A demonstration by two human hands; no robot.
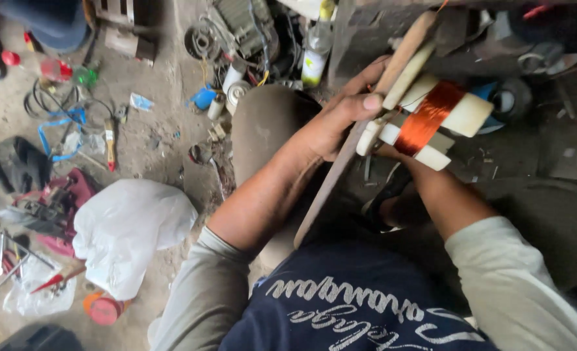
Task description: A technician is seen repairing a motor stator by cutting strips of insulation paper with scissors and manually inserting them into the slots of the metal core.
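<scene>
Left hand (pixel 340 123) of mine is closed around a wooden stick (pixel 402 55), thumb pressed on its pale upper part, just left of the coil of copper wire (pixel 428 117). That coil sits wound on a cream frame (pixel 467 114), touching the stick and lying to the right of my left hand. My right hand (pixel 399 159) is mostly hidden beneath the frame, so I cannot tell its grip. Far left on the floor lies a white plastic bag (pixel 129 227).
</scene>
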